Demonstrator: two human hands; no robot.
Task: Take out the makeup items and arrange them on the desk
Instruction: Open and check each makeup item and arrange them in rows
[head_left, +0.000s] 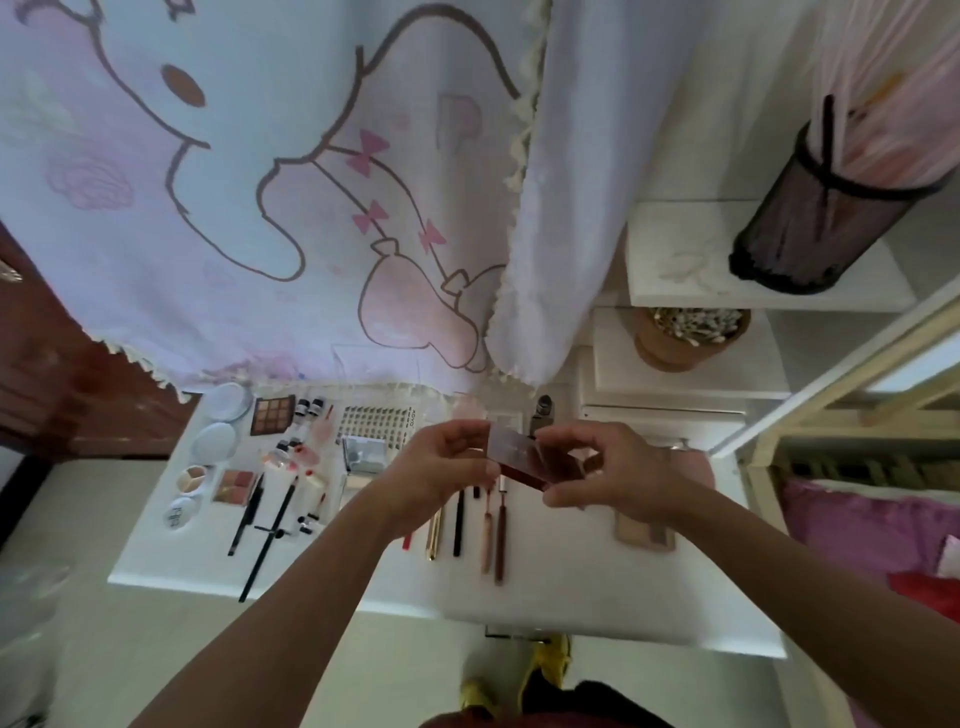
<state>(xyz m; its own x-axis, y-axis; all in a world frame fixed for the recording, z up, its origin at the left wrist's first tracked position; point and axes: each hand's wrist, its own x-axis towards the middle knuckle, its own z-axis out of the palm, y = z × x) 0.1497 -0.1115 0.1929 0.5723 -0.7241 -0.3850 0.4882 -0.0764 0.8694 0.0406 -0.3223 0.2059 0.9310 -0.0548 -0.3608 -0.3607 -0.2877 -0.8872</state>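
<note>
Describer: Two bare forearms reach in from the bottom edge and meet above a white desk (571, 597). The left hand (447, 462) and right hand (613, 467) hold one reddish-brown translucent rectangular case (524, 457) between them.

Listener: How are the hands holding it?

Describer: Each hand pinches one end with its thumb and curled fingers. The case is in the air over the middle of the desk, not touching it.

Listener: Which way does it lie?

Describer: Its long axis runs mostly side to side. The left end is tilted away from the person and the right end sits nearer.

Listener: What is laid out below?

Describer: Just under the hands lies a row of slim tubes and pencils (458, 525), lengthwise toward the person. Further left are two long black pencils (270, 540), a nine-pan brown eyeshadow palette (272, 414), round white compacts (215, 441) and a tray of false lashes (376, 423). A flat beige palette (644, 530) lies under the right wrist. A pale curtain with a cartoon print (260, 182) hangs behind the desk.
</note>
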